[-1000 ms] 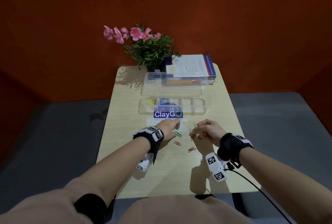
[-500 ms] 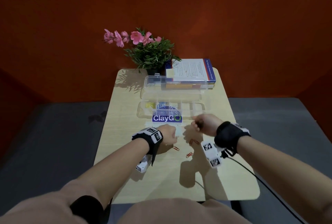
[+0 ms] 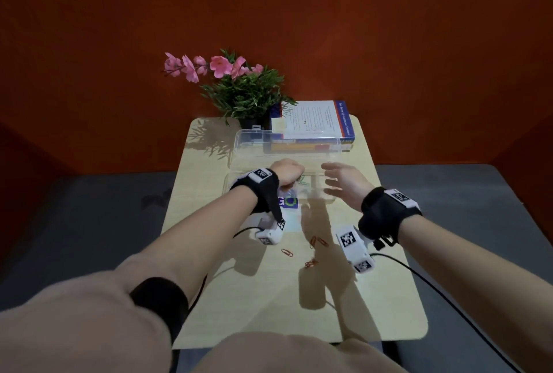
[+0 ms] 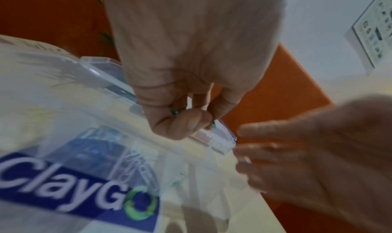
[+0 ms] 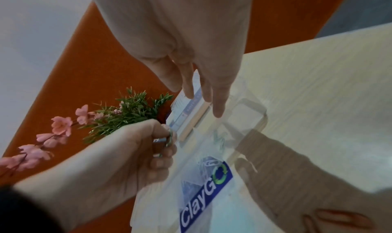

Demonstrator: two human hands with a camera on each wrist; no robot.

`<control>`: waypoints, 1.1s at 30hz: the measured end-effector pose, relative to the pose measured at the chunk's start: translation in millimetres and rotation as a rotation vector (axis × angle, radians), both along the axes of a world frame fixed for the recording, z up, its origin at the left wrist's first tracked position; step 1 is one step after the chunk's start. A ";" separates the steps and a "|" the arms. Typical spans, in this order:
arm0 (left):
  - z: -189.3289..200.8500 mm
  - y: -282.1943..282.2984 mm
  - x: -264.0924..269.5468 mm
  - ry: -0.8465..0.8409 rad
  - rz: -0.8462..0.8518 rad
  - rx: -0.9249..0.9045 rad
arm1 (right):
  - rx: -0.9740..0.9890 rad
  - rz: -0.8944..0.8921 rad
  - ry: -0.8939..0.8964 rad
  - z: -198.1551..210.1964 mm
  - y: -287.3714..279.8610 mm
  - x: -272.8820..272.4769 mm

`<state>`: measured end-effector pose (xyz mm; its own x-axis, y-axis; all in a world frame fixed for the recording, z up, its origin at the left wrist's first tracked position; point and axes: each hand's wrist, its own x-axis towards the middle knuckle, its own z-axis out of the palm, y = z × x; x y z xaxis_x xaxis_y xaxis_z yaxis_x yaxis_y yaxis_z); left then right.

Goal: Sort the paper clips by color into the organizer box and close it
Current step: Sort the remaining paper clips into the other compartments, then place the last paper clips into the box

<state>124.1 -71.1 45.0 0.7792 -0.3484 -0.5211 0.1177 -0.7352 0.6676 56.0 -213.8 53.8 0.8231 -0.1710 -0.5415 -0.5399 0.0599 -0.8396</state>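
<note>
Fingers of the left hand (image 3: pixel 285 175) curl round a few green wire paper clips (image 5: pixel 168 140), pinched between thumb and fingertips above the middle of the clear plastic organizer box (image 3: pixel 324 197). The right hand (image 3: pixel 344 182) hovers beside it over the box's right end, fingers straight and spread, holding nothing. Directly under the left hand, several green clips (image 3: pixel 303 183) already lie in one compartment, with what look like pale or silver clips in the next compartment to the left, beside the blue "ClayGO" sticker (image 5: pixel 204 201).

Risk, as I judge it, sits mainly in the release: the compartments are narrow and see-through, so a clip let go off-centre could slide into the neighbouring section and mix the colours. Clips also hook together, so one may cling to a finger and fall outside the box. The hinged lid (image 3: pixel 287 145) stands open behind, against the stacked books (image 3: pixel 314 121), and a careless reach could knock it shut. Orange paper clips (image 3: pixel 317 242) still lie loose on the light wooden table (image 3: pixel 269 306), near the wrists, where a sleeve or cable might sweep them off.
</note>
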 end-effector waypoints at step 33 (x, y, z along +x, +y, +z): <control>-52.7 58.9 -100.4 -0.188 -0.475 0.279 | -0.954 0.579 0.058 -71.6 53.6 -75.7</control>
<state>23.7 -12.2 -7.7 0.6592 -0.5515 -0.5111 -0.3700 -0.8297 0.4181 -19.7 -160.2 -17.8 0.8909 -0.1357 -0.4335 -0.3173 -0.8688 -0.3801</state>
